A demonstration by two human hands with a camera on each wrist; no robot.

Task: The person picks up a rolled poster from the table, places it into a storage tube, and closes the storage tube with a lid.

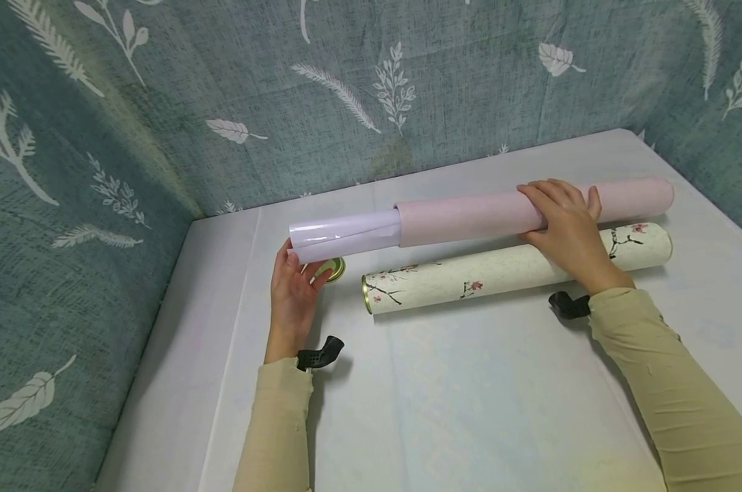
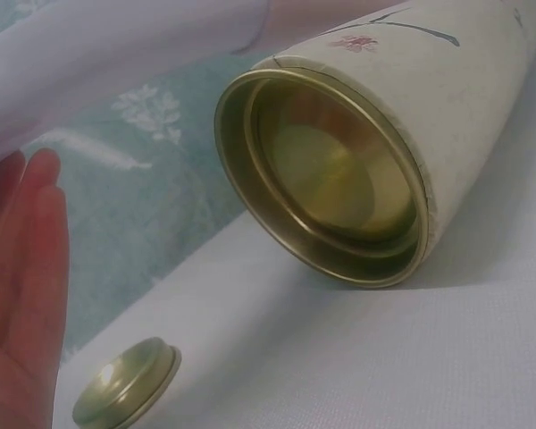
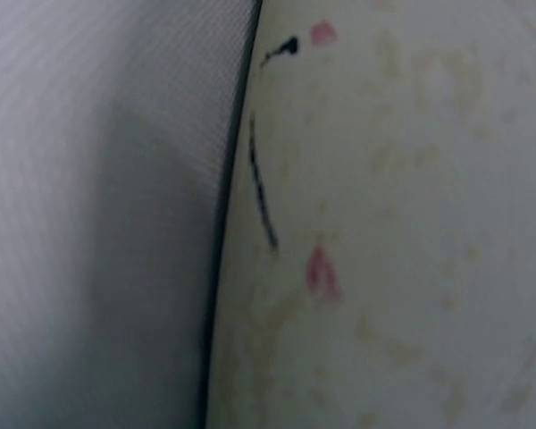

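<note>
The rolled paper (image 1: pixel 469 217), pink outside with a white inner sheet protruding at its left end, is laid with its long axis running from about 9 o'clock to 3 o'clock, slightly raised toward the right. It is gripped near its right part by the right hand (image 1: pixel 564 222), whose fingers (image 1: pixel 546 198) are curled over the top. The left hand (image 1: pixel 294 290) is held flat against the white end, fingers (image 2: pixel 31 241) straight and pressed together. Just beside the roll, at 6 o'clock, the floral tube (image 1: pixel 518 266) is laid parallel on the counter (image 1: pixel 469 410), its open mouth toward the left hand; the gold lid (image 2: pixel 125 384) is seen beside that palm.
</note>
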